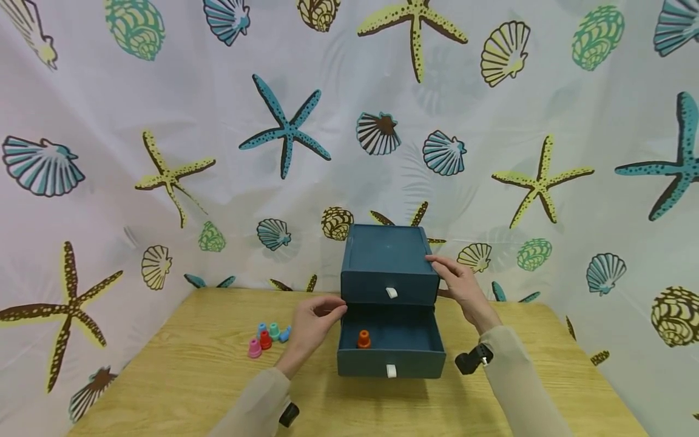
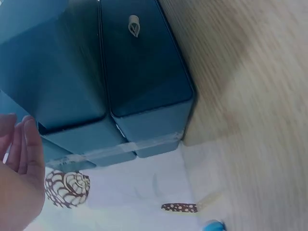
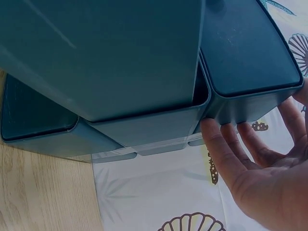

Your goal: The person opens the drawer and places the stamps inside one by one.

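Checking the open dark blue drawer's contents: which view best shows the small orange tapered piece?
The head view: it looks down into the drawer, where the orange piece stands uncovered. Neither wrist view shows it; both see the drawer from outside.

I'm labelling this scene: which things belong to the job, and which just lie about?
Job, apparently: cabinet, touched by the right hand; open drawer; orange piece inside.

Lying about, seemingly: pink piece; red piece; teal piece; blue pieces.

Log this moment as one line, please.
Drawer cabinet: middle drawer open | orange cone-shaped piece: inside drawer | left grip: near cabinet's left side, contact unclear | right grip: touching cabinet's upper right side
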`<state>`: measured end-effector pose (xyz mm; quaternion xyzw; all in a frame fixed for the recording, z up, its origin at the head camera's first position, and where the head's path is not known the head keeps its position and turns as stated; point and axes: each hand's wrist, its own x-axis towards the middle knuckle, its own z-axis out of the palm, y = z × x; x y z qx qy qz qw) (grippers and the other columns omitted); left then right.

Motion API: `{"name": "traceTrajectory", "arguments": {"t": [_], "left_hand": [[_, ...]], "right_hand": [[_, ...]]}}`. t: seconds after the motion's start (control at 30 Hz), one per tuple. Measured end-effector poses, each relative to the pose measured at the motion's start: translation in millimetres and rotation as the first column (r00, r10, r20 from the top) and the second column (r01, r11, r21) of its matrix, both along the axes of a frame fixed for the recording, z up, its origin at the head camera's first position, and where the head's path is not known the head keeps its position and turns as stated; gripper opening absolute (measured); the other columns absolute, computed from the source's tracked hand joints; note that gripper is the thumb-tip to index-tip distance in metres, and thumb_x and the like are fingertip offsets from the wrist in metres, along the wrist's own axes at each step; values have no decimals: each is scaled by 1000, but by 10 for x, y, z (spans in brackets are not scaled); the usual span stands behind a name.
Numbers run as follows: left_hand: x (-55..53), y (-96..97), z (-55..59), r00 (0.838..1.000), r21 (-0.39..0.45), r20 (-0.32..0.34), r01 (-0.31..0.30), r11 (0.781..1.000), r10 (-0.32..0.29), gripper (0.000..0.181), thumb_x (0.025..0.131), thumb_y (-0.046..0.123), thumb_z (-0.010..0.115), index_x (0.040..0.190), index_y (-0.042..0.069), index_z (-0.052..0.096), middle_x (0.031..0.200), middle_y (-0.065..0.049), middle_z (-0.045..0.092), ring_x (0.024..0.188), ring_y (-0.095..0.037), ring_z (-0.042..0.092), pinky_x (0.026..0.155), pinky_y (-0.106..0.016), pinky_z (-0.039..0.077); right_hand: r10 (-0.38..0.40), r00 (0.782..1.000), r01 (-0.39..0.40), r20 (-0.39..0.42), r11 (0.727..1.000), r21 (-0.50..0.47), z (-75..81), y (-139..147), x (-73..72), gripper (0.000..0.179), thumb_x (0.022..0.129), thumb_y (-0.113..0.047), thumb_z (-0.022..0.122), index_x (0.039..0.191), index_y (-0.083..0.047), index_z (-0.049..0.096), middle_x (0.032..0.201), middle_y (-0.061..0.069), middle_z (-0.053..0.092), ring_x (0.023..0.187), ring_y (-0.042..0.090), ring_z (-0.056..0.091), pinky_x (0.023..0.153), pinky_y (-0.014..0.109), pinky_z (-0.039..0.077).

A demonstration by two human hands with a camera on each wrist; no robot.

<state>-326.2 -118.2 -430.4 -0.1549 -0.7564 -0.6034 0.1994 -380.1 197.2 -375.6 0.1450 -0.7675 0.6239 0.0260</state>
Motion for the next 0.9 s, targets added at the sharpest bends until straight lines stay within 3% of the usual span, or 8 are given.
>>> {"name": "traceTrajectory", "arguments": {"t": [0.27, 0.6, 0.77, 0.9], "left_hand": [[-37, -141, -79, 988, -22, 88, -129, 991, 130, 18, 84, 24, 79, 95, 10, 78, 92, -7, 75, 76, -9, 64, 64, -20, 50], [-136, -389, -207, 960, -10, 213, -185, 983, 183, 20, 87, 19, 76, 101, 5, 76, 93, -11, 74, 76, -13, 65, 64, -22, 54], [-216, -505, -302, 937, -65, 261, -221, 973, 231, 21, 87, 17, 75, 105, 5, 75, 99, -13, 74, 79, -14, 67, 64, -23, 54], [-242, -577, -355, 915, -167, 275, -256, 952, 295, 20, 88, 13, 73, 105, 3, 74, 106, -18, 73, 80, -18, 70, 64, -26, 53]], "right_hand": [[-3, 1000, 3, 10, 1000, -8, 18, -16, 11, 49, 102, -42, 50, 142, -15, 52, 157, 9, 35, 143, 35, 35, 102, 57, 45], [-6, 1000, 6, -1, 1000, 0, 1, -2, 10, 48, 102, -42, 50, 142, -15, 52, 157, 9, 35, 144, 35, 34, 102, 57, 45], [-6, 1000, 6, 1, 1000, -5, -7, 1, 2, 48, 102, -42, 50, 142, -15, 52, 157, 10, 35, 143, 36, 35, 102, 57, 45], [-5, 1000, 5, 0, 1000, -5, -6, -2, 4, 48, 102, -41, 50, 142, -14, 52, 156, 10, 36, 143, 35, 35, 102, 57, 45]]}}
